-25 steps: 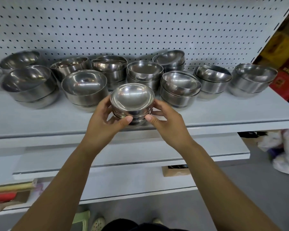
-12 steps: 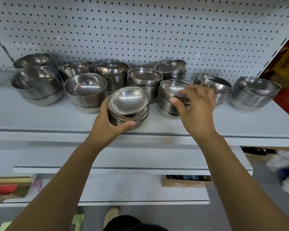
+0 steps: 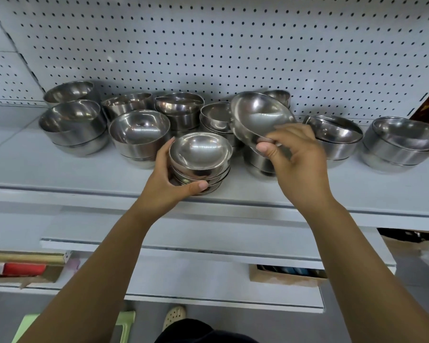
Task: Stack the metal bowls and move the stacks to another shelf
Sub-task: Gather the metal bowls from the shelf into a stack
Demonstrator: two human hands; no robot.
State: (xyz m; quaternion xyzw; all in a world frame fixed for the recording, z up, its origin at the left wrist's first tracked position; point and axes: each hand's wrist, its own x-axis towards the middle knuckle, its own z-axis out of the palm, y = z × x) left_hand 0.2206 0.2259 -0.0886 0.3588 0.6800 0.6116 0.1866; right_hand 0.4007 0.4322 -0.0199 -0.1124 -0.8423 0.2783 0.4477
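A short stack of shiny metal bowls [image 3: 200, 154] stands near the front edge of the white shelf [image 3: 60, 174]. My left hand [image 3: 167, 179] grips this stack from the left, thumb across its base. My right hand [image 3: 292, 157] pinches the rim of a single metal bowl [image 3: 259, 117], lifted and tilted above another stack [image 3: 259, 162], to the right of the front stack. Several more stacks of bowls stand in rows behind, up to the pegboard.
A white pegboard wall [image 3: 208, 45] backs the shelf. Larger bowl stacks sit at far left [image 3: 73, 127] and far right [image 3: 401, 144]. Lower shelves [image 3: 183, 243] jut out below, with cardboard boxes [image 3: 285, 277] under them. A green stool [image 3: 124, 320] stands on the floor.
My right hand left the front stack, reached to the stack on the right and lifted its top bowl, now tilted in the air. My left hand stayed on the front stack.
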